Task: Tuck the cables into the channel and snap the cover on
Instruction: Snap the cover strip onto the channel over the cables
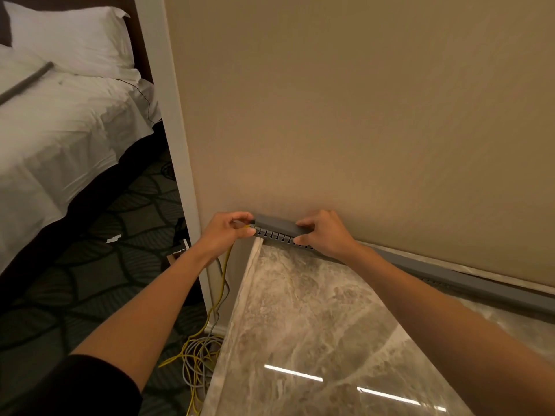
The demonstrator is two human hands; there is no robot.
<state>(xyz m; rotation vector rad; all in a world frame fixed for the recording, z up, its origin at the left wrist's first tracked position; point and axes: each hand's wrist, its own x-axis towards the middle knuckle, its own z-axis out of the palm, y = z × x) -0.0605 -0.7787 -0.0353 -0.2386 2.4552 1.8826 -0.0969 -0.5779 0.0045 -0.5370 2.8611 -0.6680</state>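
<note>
Both hands (228, 231) (326, 232) pinching cover (277, 225) ends.

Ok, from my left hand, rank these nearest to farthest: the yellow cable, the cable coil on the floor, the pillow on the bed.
1. Yellow cable: at the left hand, hanging just below it.
2. Cable coil: on the floor, beside the marble counter.
3. Pillow: far upper left, on the bed.
</note>
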